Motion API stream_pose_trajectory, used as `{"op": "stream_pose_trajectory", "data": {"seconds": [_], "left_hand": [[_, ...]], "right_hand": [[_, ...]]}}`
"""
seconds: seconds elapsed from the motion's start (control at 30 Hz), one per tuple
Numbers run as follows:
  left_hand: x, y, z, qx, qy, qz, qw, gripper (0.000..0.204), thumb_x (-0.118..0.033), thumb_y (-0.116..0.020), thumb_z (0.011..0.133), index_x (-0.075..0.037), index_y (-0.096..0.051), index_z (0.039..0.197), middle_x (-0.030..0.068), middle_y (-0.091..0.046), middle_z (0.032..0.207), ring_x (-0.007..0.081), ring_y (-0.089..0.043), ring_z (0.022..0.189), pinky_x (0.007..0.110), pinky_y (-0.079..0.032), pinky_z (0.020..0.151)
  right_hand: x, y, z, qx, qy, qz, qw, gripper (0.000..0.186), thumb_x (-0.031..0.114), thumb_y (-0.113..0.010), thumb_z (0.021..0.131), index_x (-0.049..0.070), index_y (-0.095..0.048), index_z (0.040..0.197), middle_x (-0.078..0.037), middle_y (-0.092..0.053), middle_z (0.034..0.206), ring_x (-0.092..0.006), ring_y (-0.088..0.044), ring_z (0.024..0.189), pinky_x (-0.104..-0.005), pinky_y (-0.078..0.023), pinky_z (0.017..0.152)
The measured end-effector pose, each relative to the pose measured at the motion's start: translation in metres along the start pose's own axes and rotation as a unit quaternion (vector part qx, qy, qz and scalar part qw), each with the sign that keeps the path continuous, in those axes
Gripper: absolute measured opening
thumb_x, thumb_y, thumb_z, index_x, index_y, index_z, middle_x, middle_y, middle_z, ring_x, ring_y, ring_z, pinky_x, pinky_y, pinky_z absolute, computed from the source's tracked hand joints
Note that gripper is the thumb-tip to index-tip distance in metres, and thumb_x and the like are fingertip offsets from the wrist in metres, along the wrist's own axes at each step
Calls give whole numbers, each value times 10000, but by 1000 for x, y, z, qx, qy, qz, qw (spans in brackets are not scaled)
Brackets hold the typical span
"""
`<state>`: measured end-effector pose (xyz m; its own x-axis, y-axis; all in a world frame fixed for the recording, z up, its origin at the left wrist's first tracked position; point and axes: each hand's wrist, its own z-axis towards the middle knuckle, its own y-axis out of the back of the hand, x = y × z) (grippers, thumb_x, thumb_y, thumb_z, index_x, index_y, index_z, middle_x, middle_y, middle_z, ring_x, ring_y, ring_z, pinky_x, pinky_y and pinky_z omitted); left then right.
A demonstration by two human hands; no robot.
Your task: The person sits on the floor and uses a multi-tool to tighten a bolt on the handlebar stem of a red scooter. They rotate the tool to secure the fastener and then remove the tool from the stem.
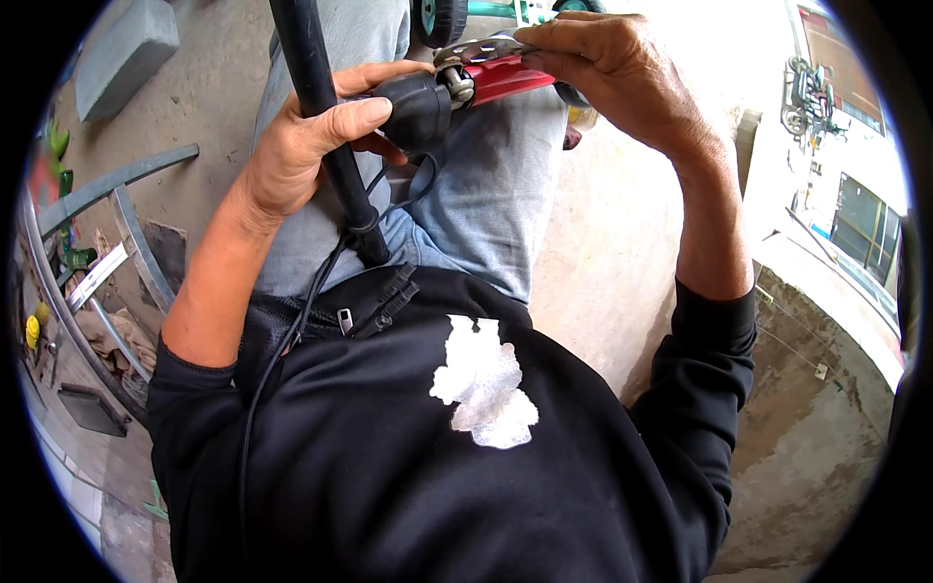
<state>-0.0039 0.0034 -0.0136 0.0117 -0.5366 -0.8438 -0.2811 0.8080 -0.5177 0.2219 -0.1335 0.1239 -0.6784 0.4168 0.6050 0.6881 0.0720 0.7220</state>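
My left hand (301,146) is closed on a black rounded housing (418,112), with the thumb on top and fingers around its far side. A long black tube (326,107) slants across my lap and passes through that same hand, under the thumb. At the housing's right end sits a metal bolt fitting (455,85). A red part (505,80) extends to the right from this fitting. Above it, a silver metal plate with holes (478,49) is pinched between my right hand's (612,73) thumb and fingers. A black cable (326,267) runs down from the tube.
Wheels (442,19) with a green frame stand beyond my knees. At the left lie a grey block (126,60) and a curved metal frame (131,185). A low concrete wall (807,389) rises at the right, with a parked motorbike (809,97) farther off.
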Motion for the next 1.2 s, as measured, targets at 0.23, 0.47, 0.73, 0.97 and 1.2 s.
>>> {"op": "stream_pose_trajectory", "data": {"seconds": [0.23,0.47,0.73,0.97,1.2], "left_hand": [[-10,-11,-13,-90,-13,109,990,539,-320,-678,934,56,-568,1304,145,-658,1112,174,-679,904,323,-592,754],[-11,-18,-49,-255,-271,463,804,569,-140,-782,850,44,-507,1312,159,-623,1164,241,-623,1038,361,-516,911],[-23,-61,-14,-142,-351,648,661,433,-111,-842,750,0,-625,1108,151,-650,1093,298,-657,994,366,-539,848],[-4,-61,10,-209,-411,656,597,383,-198,-860,703,-72,-638,988,44,-612,940,222,-613,817,356,-479,693],[-6,-65,15,-219,-401,666,589,276,-104,-815,687,-101,-664,918,32,-594,891,222,-596,804,363,-458,708]], "right_hand": [[-29,-9,4,-65,114,-53,990,168,99,-671,891,44,-731,1038,-110,-674,827,-229,-661,699,-355,-522,632],[-31,-11,1,-82,128,-30,988,149,102,-683,875,18,-726,990,-128,-671,835,-281,-664,754,-364,-520,686],[-27,-16,-5,-106,129,-32,985,142,103,-688,872,7,-731,967,-139,-678,834,-297,-675,769,-377,-522,682],[-32,-21,-8,-131,135,-16,982,141,101,-690,871,3,-726,966,-143,-678,833,-299,-666,756,-381,-517,680],[-30,-20,-16,-146,106,68,981,168,116,-685,883,6,-713,1008,-146,-683,830,-234,-669,763,-347,-513,703]]}}
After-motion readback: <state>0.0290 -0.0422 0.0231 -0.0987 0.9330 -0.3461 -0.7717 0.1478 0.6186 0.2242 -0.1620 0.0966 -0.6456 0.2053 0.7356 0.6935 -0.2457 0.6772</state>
